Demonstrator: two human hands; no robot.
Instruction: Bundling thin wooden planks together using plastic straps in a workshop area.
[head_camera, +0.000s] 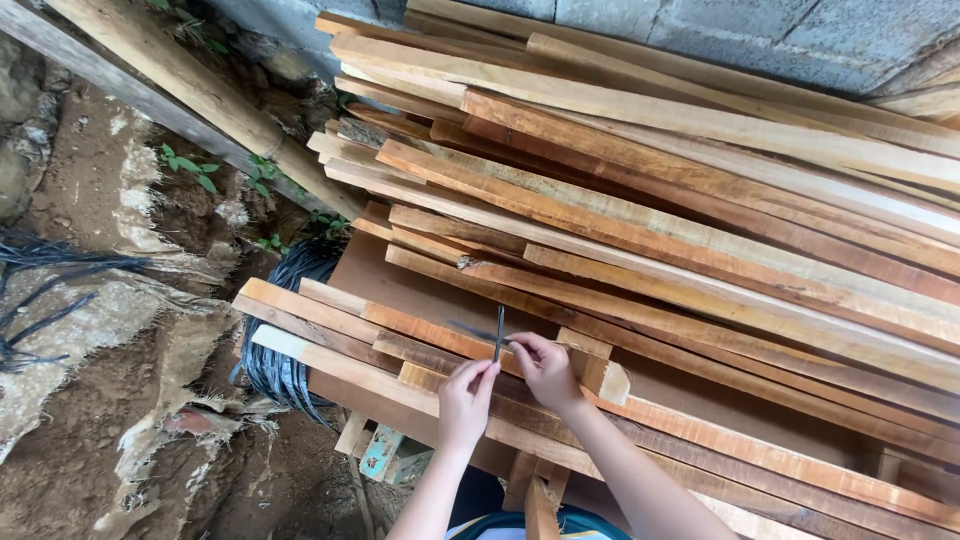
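Two hands, left hand (465, 397) and right hand (545, 368), pinch a thin dark strip (499, 333) upright between closed fingers, above stacked wooden planks (700, 230).

Bright even daylight, soft shadows, sharp focus, wide-angle edge bending

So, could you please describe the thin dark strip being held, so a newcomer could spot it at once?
Find the big stack of planks under the block wall. At its near edge, both hands pinch a thin dark strip upright. It is the only slim, blackish, standing piece among flat orange boards.
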